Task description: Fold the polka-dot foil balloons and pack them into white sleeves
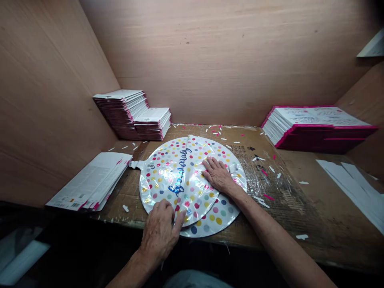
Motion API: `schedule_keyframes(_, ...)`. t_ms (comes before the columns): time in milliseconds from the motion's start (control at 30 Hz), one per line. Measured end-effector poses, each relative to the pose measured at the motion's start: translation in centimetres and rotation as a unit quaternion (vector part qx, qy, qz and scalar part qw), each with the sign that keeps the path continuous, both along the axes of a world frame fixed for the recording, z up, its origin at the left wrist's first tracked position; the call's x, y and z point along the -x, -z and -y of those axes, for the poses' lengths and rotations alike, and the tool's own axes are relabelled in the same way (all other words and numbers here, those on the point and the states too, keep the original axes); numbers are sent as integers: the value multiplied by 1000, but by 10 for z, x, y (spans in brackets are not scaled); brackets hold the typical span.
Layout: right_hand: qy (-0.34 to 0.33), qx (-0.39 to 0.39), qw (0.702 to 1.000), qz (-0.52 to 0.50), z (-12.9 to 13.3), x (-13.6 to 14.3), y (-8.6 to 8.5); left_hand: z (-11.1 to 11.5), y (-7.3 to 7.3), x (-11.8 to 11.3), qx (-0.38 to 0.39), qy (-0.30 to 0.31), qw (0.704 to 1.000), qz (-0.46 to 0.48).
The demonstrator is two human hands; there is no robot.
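Note:
A flat foil balloon (165, 168) with coloured dots and blue script lies on the cardboard-covered bench, its white tail (136, 164) pointing left. Part of the balloon is doubled over: a curved edge lies across a lower dotted layer (223, 212). My right hand (218, 175) rests flat on the right part of the foil with fingers spread. At the near left edge, my left hand (162, 226) touches the balloon, its fingers bent and the thumb apart. Whether the left fingertips pinch any foil is hard to see.
Stacked white and pink cards (124, 116) stand at the back left, with several loose cards (93, 180) nearer. Another card stack (318, 126) fills the back right. White strips (351, 188) lie at right; paper scraps (271, 169) dot the cardboard. Wooden panels (225, 60) enclose the bench.

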State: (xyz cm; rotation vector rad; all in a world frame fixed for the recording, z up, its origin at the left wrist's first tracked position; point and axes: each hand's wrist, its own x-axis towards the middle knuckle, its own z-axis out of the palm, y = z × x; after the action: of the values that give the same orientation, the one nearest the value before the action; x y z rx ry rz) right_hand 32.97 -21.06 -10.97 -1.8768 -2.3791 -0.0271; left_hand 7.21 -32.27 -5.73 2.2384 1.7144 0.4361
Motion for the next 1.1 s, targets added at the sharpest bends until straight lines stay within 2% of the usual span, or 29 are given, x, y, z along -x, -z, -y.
schedule_keyframes(67,-1,0,1000,-2,1,0,-1,9,-14,2,110,25,993,14)
schedule_keyframes(100,-2,0,1000,-3,1,1,-2,11,-20,4,187,38,981,29)
schedule_keyframes(167,-3,-2,1000,-4,1,2,-2,10,-29,11,341,45,936,74)
schedule_keyframes(200,-4,-4,1000,-4,1,2,-2,8,-32,15,382,32,918,99)
schedule_keyframes(233,-5,-5,1000,-5,1,2,-1,5,-33,19,380,6,917,117)
schedule_keyframes(300,-7,-7,1000,-6,1,1,0,-1,-33,22,281,-61,951,113)
schedule_keyframes(367,-7,-8,1000,-8,0,0,1,-4,-29,17,197,-87,974,65)
schedule_keyframes(467,-7,-7,1000,-13,0,0,1,-3,-19,7,223,-58,973,11)
schedule_keyframes(600,-17,-8,999,-30,1,0,2,0,-7,11,269,-18,962,34)
schedule_keyframes(733,-21,-17,998,-54,2,1,3,-8,-2,20,378,28,913,154)
schedule_keyframes(800,-19,-27,997,-69,0,2,3,-10,-4,16,403,24,894,195)
schedule_keyframes(867,-18,-41,995,-88,-2,2,0,-11,-11,6,431,-1,873,228)
schedule_keyframes(967,0,-75,990,-121,10,0,-17,-13,-32,-9,483,-49,812,324)
schedule_keyframes(1033,10,-163,965,-205,39,3,-36,-17,-50,-16,488,-68,777,391)
schedule_keyframes(1067,2,-223,937,-269,60,6,-48,-19,-58,-18,489,-68,765,414)
schedule_keyframes(1100,-28,-302,888,-347,83,12,-59,-22,-67,-20,491,-62,757,427)
